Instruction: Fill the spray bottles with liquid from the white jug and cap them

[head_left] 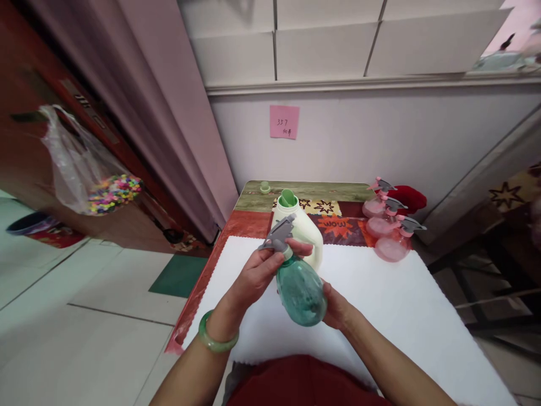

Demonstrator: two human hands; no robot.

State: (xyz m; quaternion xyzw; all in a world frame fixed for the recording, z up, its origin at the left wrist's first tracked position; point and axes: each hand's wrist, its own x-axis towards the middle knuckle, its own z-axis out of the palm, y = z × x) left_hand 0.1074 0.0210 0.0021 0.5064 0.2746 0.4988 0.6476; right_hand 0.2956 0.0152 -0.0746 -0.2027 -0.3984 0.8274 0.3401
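A green see-through spray bottle [301,290] with a grey trigger head [279,232] is held tilted above the white mat, its head toward the upper left. My left hand [264,268] is closed around the neck and collar, just under the trigger. Against the bottle's lower right side rests my right hand [336,304], its fingers wrapped behind and partly hidden. Right behind the spray bottle stands a cream jug [306,228] with a handle and an uncapped mouth, where a green piece [288,197] shows. A small green cap [265,187] lies at the table's back left.
Several pink spray bottles [392,248] stand along the right back edge, beside a red object [408,198]. A white mat [372,321] covers much of the table. At left, a bag of colourful bits [114,193] hangs from a door handle.
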